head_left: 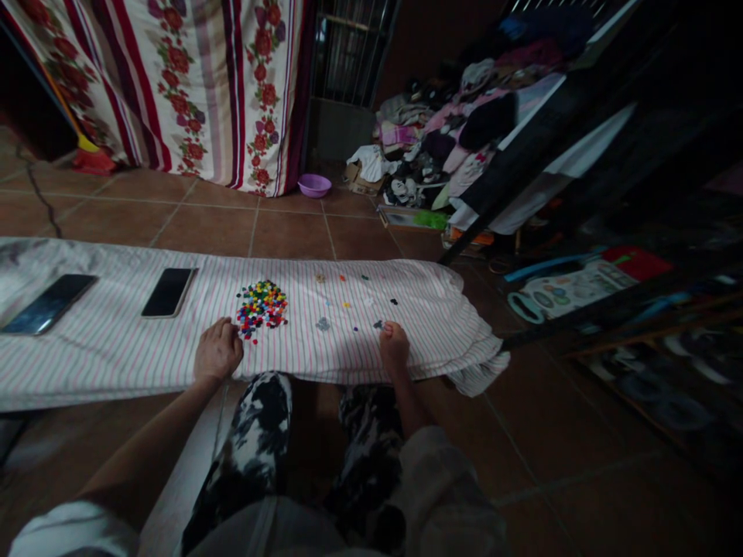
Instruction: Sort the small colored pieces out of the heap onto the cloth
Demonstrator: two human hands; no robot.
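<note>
My left hand [219, 350] rests on the striped cloth, fingers curled, just left of a pile of small multicoloured pieces [262, 308]. Whether anything is under its fingers is hidden. Over to the right, my right hand [395, 345] is closed with fingertips pinched together, right beside a small dark grey group of pieces [378, 325]. What it may hold is too small to make out. Between the hands lie a larger grey cluster [323, 324] and a purple piece [356, 329]. Farther back are tan [320, 278], orange [342, 278], green [364, 277], yellow [347, 305] and black pieces [394, 302].
Two phones [168, 292] lie on the left of the cloth-covered table [145, 360]. Beyond it are a floral curtain [226, 93], a purple basin [314, 185] and a heap of clothes [446, 131]. A dark metal frame [493, 209] and shelves stand at right.
</note>
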